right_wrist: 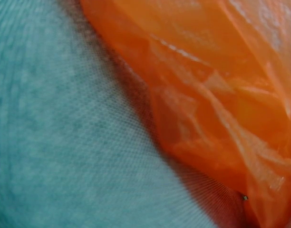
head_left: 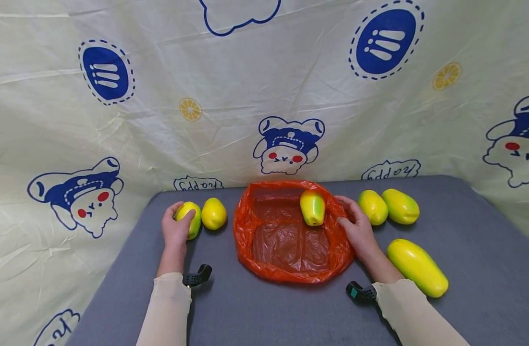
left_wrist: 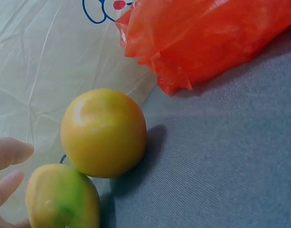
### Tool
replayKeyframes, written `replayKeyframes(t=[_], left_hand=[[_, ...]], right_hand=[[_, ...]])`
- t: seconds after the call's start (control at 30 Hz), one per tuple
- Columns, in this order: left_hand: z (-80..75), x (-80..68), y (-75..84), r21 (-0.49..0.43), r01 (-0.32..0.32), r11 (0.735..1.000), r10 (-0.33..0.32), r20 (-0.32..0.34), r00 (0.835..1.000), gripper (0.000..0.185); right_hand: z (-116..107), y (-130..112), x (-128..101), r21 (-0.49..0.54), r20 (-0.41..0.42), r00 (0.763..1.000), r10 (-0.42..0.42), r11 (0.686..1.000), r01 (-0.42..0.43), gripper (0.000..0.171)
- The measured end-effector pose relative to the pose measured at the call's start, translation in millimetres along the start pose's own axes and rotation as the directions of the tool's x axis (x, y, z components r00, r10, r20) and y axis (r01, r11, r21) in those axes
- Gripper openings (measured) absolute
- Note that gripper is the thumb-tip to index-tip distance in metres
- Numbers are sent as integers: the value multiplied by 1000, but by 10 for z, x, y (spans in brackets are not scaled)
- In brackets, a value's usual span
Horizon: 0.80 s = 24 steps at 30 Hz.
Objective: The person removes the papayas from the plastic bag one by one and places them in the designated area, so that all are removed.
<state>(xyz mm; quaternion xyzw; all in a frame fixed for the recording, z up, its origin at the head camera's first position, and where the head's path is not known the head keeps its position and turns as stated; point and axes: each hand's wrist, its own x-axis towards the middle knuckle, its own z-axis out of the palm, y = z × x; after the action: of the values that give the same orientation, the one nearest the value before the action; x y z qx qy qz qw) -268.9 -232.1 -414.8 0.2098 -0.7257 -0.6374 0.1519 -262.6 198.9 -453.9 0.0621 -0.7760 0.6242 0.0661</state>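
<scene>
At the left of the table, my left hand (head_left: 174, 228) holds a yellow-green papaya (head_left: 195, 225), thumb and fingers curved round its upper part. In the left wrist view that papaya (left_wrist: 62, 197) shows green on one face, and some fingertips (left_wrist: 14, 151) stand slightly off it. A second papaya (left_wrist: 103, 133) lies just to its right. At the centre a red plastic bag (head_left: 286, 275) lies with its mouth spread wide, one papaya (head_left: 313, 207) inside near the right wall. My right hand (head_left: 360, 229) grips the bag's right rim; the right wrist view shows mostly blurred bag (right_wrist: 207, 109).
Two papayas, one nearer (head_left: 373, 207) and one further right (head_left: 400, 206), lie beyond my right hand. A longer papaya (head_left: 417, 267) rests beside my right forearm. Behind the grey table (head_left: 264, 312) hangs a printed pale curtain (head_left: 229, 144).
</scene>
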Motion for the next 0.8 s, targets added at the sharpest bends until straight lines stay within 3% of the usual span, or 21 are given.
replayKeyframes(t=[0.43, 0.8], left_hand=[[50, -79, 173, 8, -57, 998, 57, -42, 998, 47], [197, -196, 288, -27, -200, 979, 196, -116, 974, 35]], right_hand=[[-5, -4, 0, -2, 0, 1000, -6, 1000, 6, 53], [-1, 3, 9, -5, -13, 1000, 20, 1000, -21, 53]])
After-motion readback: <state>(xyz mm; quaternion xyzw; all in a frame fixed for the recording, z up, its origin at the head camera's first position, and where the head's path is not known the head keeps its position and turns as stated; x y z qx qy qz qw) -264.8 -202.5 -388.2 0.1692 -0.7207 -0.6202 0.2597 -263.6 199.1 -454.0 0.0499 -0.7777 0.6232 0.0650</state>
